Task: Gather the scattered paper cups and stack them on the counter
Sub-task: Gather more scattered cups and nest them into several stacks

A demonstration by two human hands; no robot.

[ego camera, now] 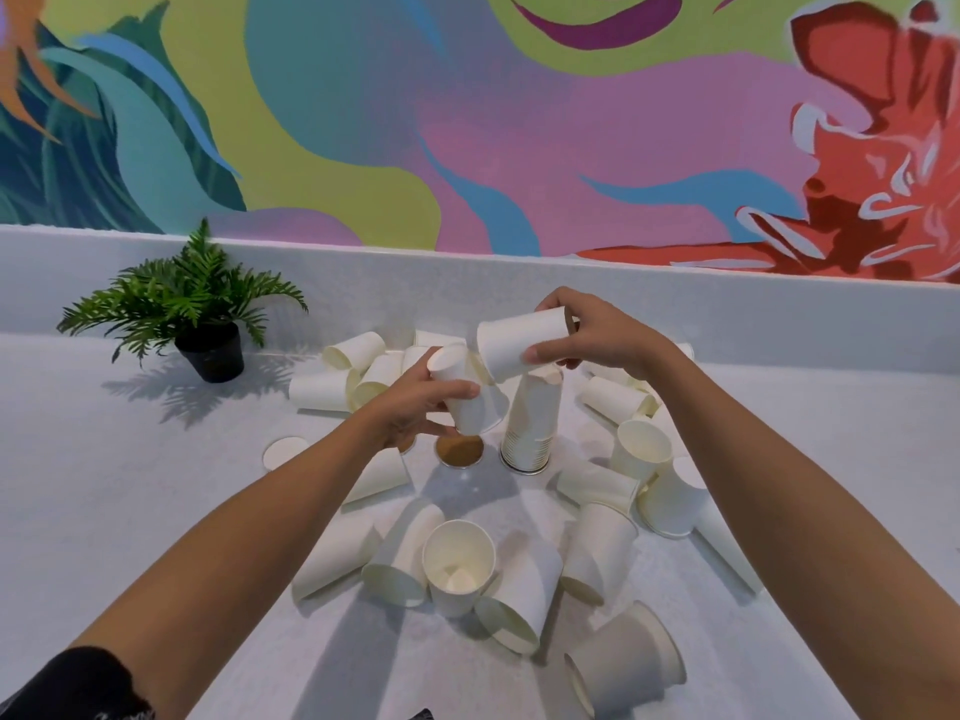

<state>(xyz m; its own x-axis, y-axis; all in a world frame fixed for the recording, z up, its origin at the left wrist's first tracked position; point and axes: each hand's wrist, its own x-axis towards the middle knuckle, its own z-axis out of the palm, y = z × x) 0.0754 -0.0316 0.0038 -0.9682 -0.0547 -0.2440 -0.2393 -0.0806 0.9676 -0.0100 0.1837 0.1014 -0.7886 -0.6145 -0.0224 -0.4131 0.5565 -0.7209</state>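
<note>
Several white paper cups lie scattered on the white counter (104, 511), most on their sides, one upright (458, 563) in front. A stack of upside-down cups (530, 423) stands in the middle. My right hand (587, 335) holds one cup (519, 345) tilted on its side just above the stack's top. My left hand (415, 407) grips another cup (462, 392), bottom up, to the left of the stack.
A small potted fern (192, 309) stands at the back left. A brown round coaster (459, 451) and a white disc (283, 452) lie flat left of the stack. A low white backsplash (727, 309) and a painted wall run behind.
</note>
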